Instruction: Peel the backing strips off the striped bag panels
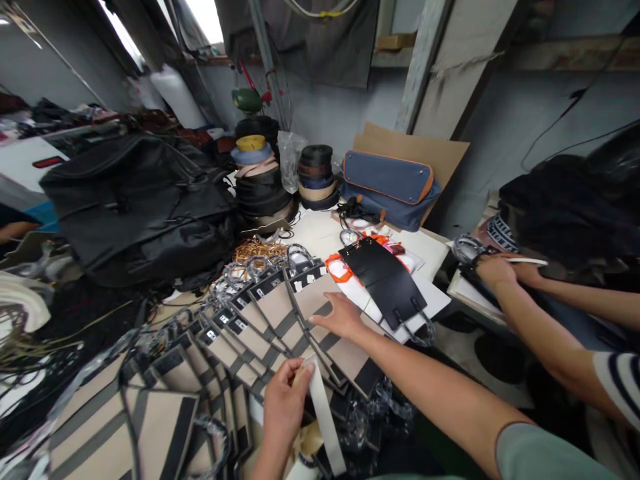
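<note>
Between the thumb and fingers of my left hand (pixel 286 399) a white strip (pixel 324 417) is pinched, its long end hanging down toward me. My right hand (pixel 343 317) rests with fingers apart on the topmost beige and dark-striped bag panel (pixel 320 297). That panel has white patches along its dark top edge and a plastic-wrapped handle (pixel 300 257). More striped panels (pixel 165 427) fan out beneath it and to the left. A black panel with handles (pixel 383 277) lies just beyond my right hand.
Rolls of webbing (pixel 317 177) are stacked at the back, beside a blue bag with orange trim (pixel 387 177). A large black bag (pixel 135 207) takes up the left. At the right, another person's hands (pixel 500 270) work near wrapped handles (pixel 467 250).
</note>
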The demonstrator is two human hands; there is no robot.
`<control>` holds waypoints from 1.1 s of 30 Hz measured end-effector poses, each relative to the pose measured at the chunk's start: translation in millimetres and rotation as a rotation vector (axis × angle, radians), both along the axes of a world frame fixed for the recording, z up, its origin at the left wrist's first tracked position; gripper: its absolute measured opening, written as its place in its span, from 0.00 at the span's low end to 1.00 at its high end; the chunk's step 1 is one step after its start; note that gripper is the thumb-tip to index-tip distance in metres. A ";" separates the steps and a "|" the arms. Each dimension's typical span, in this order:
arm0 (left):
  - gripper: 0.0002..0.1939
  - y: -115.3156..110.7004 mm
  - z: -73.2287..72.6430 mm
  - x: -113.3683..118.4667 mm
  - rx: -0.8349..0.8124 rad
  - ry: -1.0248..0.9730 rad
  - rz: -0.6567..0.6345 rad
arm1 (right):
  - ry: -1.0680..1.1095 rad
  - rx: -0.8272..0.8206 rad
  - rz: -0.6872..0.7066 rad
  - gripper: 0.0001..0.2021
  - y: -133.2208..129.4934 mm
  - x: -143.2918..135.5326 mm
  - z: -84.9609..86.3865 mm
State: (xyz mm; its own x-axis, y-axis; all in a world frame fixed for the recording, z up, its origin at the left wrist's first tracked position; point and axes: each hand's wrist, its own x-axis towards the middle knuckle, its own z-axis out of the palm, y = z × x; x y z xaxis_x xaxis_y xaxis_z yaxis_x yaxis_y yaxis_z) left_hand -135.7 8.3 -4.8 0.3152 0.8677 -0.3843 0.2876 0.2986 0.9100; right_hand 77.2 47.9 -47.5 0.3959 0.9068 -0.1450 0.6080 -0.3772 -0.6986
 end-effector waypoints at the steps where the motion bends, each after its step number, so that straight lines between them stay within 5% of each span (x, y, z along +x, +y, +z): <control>1: 0.18 1.2 -3.3 -0.5 0.011 0.025 0.006 | -0.039 0.021 0.006 0.44 1.9 -12.7 -2.7; 6: 0.19 13.3 -12.1 9.3 0.099 0.097 0.005 | -0.116 0.059 -0.116 0.42 13.4 -53.9 -6.7; 10: 0.19 24.8 -14.0 20.9 0.147 0.101 -0.032 | -0.113 0.082 -0.163 0.38 27.6 -54.9 -5.2; 13: 0.21 31.7 -13.4 25.4 0.109 0.107 -0.036 | -0.098 0.121 -0.148 0.24 31.6 -39.7 6.2; 17: 0.24 41.1 -6.2 29.4 0.016 0.098 -0.033 | -0.086 0.190 -0.090 0.15 29.9 26.9 36.6; 21: 0.24 49.9 6.3 41.7 -0.013 0.083 -0.036 | -0.031 0.051 -0.074 0.12 36.4 142.1 59.0; 24: 0.23 53.2 13.3 57.8 -0.026 0.067 -0.042 | -0.017 -0.061 -0.148 0.10 45.0 220.0 56.2; 27: 0.23 54.7 13.3 73.0 -0.020 0.091 -0.033 | -0.042 -0.099 -0.234 0.13 46.5 256.8 38.8; 30: 0.24 57.4 6.5 82.8 -0.006 0.121 -0.002 | -0.080 -0.027 -0.323 0.21 38.4 238.8 19.5; 33: 0.25 62.0 -0.9 88.5 0.010 0.146 0.006 | 0.221 0.131 -0.184 0.22 24.9 176.2 11.2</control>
